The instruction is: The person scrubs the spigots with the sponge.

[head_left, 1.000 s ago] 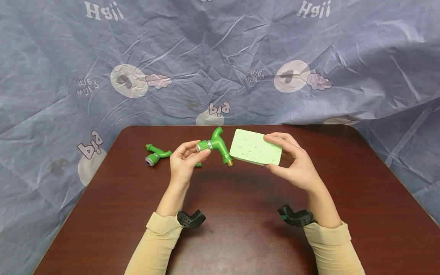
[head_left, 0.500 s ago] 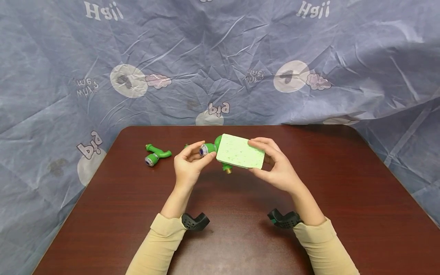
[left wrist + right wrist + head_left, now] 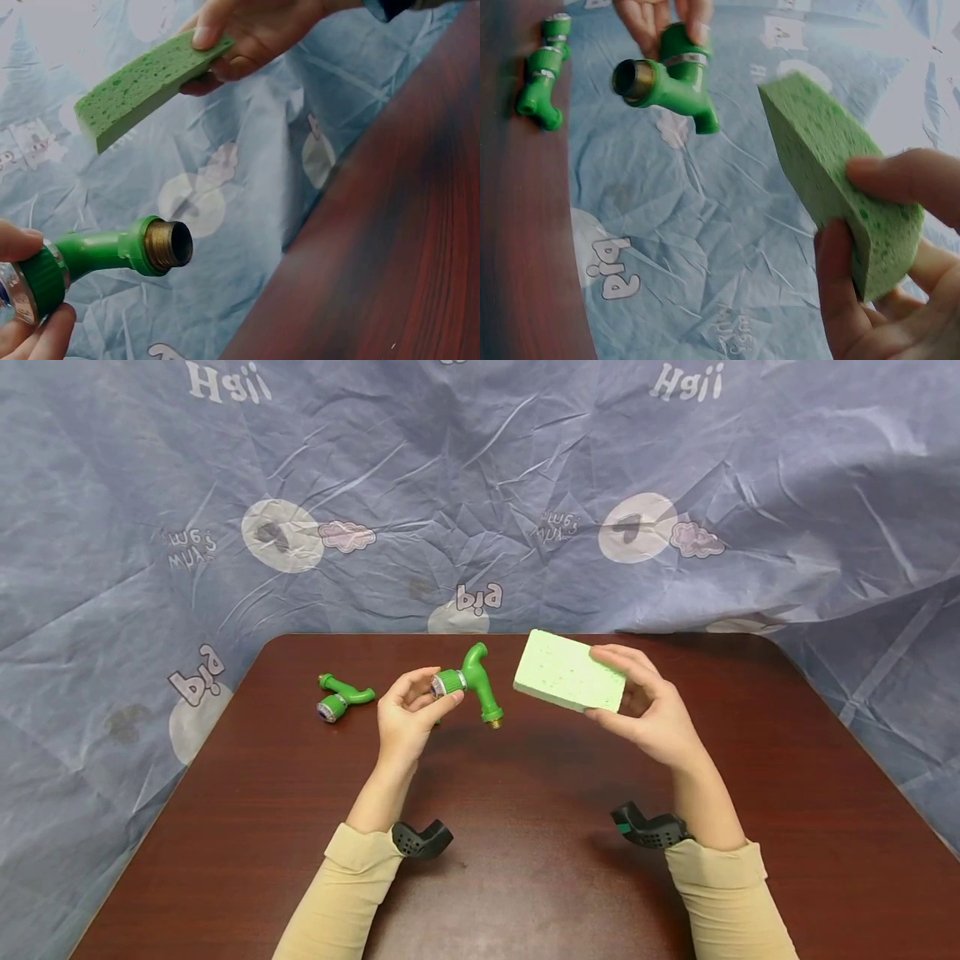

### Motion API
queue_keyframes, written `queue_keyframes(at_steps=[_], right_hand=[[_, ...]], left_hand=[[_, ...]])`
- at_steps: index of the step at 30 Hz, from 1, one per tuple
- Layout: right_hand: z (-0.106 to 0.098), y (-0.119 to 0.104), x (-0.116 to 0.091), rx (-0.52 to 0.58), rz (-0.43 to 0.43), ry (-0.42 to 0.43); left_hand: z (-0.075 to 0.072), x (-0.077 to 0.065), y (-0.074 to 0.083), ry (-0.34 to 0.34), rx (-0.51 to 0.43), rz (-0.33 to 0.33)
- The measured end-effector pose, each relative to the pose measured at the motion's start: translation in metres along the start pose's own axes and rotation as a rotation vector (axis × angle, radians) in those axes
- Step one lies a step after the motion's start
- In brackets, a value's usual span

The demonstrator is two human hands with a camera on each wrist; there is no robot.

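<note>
My left hand [image 3: 405, 714] pinches a green faucet [image 3: 477, 681] by its ribbed knob, up above the table. The faucet's brass threaded end [image 3: 169, 244] points away from the fingers in the left wrist view. Off to the right, my right hand [image 3: 656, 714] grips a light green sponge [image 3: 570, 671] at one end, thumb on one face and fingers on the other. A gap separates sponge and faucet. The sponge's pitted surface [image 3: 832, 131] shows close up in the right wrist view.
On the brown table [image 3: 510, 860], a second green faucet [image 3: 341, 697] lies at the left. Another green faucet [image 3: 540, 90] is partly hidden behind my left hand in the head view. A printed blue-grey cloth [image 3: 480, 510] hangs behind the table.
The sponge went left across the front of the faucet, covering much of it, then moved back right and up, away from it. The left hand shifted only slightly, turning the faucet a little.
</note>
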State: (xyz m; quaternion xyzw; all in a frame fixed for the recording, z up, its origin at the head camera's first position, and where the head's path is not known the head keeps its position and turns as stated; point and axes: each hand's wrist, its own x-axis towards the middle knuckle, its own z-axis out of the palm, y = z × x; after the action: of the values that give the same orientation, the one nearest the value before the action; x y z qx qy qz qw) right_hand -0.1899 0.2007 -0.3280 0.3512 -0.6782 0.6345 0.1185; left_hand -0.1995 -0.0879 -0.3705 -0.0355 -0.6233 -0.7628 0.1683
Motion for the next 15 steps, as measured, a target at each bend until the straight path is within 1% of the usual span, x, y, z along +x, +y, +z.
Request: queue_keyframes(at_steps=[4, 7, 10, 15], right_hand=[[-0.006, -0.003, 0.001, 0.024, -0.021, 0.116], [-0.009, -0.003, 0.001, 0.037, -0.024, 0.173], [-0.011, -0.004, 0.001, 0.043, -0.018, 0.207], [-0.012, -0.004, 0.0, 0.044, -0.006, 0.228]], left_hand=[[0.001, 0.0, -0.003, -0.019, -0.009, -0.109], [0.002, 0.001, -0.009, -0.041, -0.02, -0.179], [0.003, 0.001, -0.016, -0.065, -0.039, -0.242], [0.003, 0.002, -0.029, -0.119, -0.042, -0.31]])
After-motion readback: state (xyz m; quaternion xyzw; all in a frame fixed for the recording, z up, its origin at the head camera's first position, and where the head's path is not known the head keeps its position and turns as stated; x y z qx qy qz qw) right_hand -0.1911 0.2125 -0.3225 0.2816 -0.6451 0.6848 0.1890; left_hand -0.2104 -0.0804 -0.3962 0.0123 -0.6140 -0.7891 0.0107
